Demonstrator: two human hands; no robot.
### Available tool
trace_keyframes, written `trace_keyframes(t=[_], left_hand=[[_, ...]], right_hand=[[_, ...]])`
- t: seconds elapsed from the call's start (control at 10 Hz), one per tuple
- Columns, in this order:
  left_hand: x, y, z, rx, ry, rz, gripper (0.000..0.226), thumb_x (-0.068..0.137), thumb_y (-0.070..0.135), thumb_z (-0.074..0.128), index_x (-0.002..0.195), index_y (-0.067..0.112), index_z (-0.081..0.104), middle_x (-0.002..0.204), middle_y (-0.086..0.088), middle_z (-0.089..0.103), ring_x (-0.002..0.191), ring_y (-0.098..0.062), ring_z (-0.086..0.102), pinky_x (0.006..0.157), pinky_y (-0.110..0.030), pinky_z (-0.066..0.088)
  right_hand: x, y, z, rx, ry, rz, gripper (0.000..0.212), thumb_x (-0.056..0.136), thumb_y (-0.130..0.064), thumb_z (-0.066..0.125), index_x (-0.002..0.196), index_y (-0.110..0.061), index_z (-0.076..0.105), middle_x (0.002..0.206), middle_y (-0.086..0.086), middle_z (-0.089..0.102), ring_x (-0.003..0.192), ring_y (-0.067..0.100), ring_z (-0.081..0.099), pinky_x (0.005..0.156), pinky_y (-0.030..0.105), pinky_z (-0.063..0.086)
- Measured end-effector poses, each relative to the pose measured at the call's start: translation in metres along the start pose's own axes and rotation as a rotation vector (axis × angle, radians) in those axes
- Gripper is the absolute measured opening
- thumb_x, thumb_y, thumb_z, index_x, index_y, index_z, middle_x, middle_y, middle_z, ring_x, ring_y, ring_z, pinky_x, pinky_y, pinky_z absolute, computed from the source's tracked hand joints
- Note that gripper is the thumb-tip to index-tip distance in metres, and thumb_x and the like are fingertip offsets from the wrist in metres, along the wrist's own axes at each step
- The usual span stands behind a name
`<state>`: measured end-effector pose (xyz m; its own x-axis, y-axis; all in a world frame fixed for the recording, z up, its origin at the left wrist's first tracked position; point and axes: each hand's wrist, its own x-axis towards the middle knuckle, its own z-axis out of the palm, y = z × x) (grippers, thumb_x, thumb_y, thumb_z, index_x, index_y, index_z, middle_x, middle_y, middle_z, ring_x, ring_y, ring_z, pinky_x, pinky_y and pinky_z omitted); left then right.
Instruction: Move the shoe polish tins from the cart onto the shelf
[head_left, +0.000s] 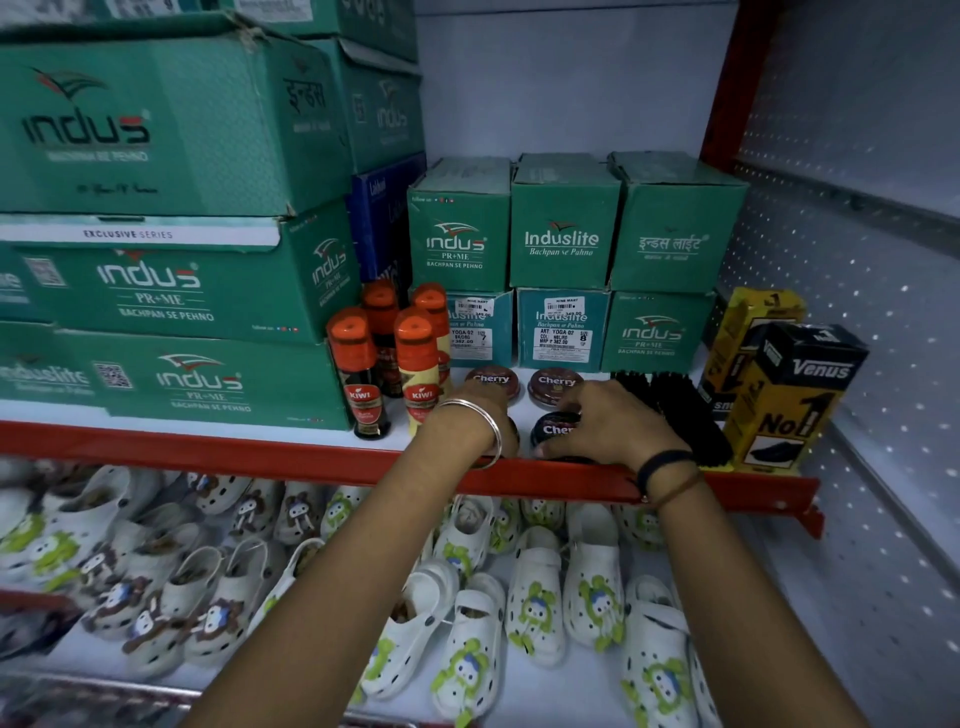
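Two round Cherry shoe polish tins lie flat on the white shelf (597, 375) with its red front lip: a rear left tin (492, 381) and a rear right tin (555, 383). In front of them sits a black-lidded tin (553, 429), and my right hand (613, 428) grips it from the right, thumb at its front edge. My left hand (480, 415), with a metal bangle on the wrist, is closed over another tin (515, 435) of which only a sliver of rim shows. The cart is out of view.
Several Kiwi liquid polish bottles (415, 358) stand just left of the tins. Black shoe brushes (675, 410) and yellow-black Venus boxes (789, 395) stand to the right. Green Indus shoe boxes (563, 244) are stacked behind and at left. White clogs (535, 592) fill the lower shelf.
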<state>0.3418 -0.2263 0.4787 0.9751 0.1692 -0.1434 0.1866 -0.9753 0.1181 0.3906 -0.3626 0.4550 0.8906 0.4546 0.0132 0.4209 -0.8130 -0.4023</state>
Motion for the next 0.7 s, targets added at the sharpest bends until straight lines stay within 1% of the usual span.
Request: trace_keyframes(t=[0.1, 0.3, 0.4, 0.5, 0.6, 0.7], left_hand=[[-0.003, -0.001, 0.000, -0.006, -0.020, -0.021, 0.058, 0.088, 0.021, 0.063, 0.138, 0.004, 0.040, 0.144, -0.021, 0.043, 0.130, -0.030, 0.046, 0.103, -0.033, 0.044], [-0.011, 0.001, -0.006, -0.039, -0.022, -0.004, 0.060, 0.088, 0.018, 0.063, 0.140, 0.003, 0.037, 0.148, -0.021, 0.037, 0.134, -0.031, 0.041, 0.107, -0.035, 0.041], [-0.013, 0.000, -0.006, -0.047, -0.026, -0.003, 0.061, 0.088, 0.018, 0.064, 0.140, 0.004, 0.038, 0.148, -0.020, 0.038, 0.134, -0.031, 0.041, 0.107, -0.034, 0.041], [-0.016, -0.001, -0.005, -0.035, -0.028, 0.010, 0.060, 0.088, 0.019, 0.063, 0.141, 0.005, 0.037, 0.149, -0.019, 0.038, 0.134, -0.030, 0.042, 0.107, -0.034, 0.041], [-0.022, 0.001, -0.005, -0.032, 0.023, 0.054, 0.055, 0.092, 0.023, 0.058, 0.141, 0.009, 0.037, 0.146, -0.017, 0.041, 0.132, -0.030, 0.043, 0.107, -0.033, 0.041], [-0.033, -0.007, -0.014, -0.067, 0.154, 0.125, 0.040, 0.092, 0.026, 0.056, 0.129, 0.011, 0.052, 0.132, -0.015, 0.054, 0.119, -0.032, 0.054, 0.100, -0.038, 0.050]], right_hand=[[0.000, -0.002, 0.003, -0.030, -0.011, 0.013, 0.062, 0.063, -0.042, 0.082, 0.110, -0.005, 0.065, 0.117, 0.015, 0.064, 0.100, 0.028, 0.063, 0.087, 0.042, 0.055], [-0.006, -0.004, 0.003, -0.023, 0.043, 0.032, 0.055, 0.062, -0.040, 0.083, 0.101, -0.005, 0.068, 0.108, 0.015, 0.068, 0.092, 0.028, 0.064, 0.082, 0.041, 0.057], [-0.007, -0.005, 0.003, -0.022, 0.054, 0.038, 0.055, 0.064, -0.039, 0.082, 0.103, -0.004, 0.067, 0.108, 0.016, 0.068, 0.093, 0.028, 0.064, 0.083, 0.042, 0.056], [-0.008, -0.005, 0.002, -0.038, 0.014, 0.053, 0.062, 0.064, -0.044, 0.081, 0.111, -0.006, 0.064, 0.117, 0.014, 0.065, 0.100, 0.029, 0.062, 0.087, 0.041, 0.055], [-0.014, -0.007, -0.002, -0.043, 0.090, -0.004, 0.063, 0.066, -0.048, 0.076, 0.119, -0.016, 0.062, 0.126, 0.008, 0.063, 0.109, 0.027, 0.060, 0.091, 0.037, 0.053], [-0.022, -0.016, -0.014, -0.009, 0.294, -0.129, 0.057, 0.079, -0.042, 0.067, 0.130, -0.018, 0.053, 0.138, 0.007, 0.054, 0.121, 0.028, 0.053, 0.099, 0.038, 0.045]])
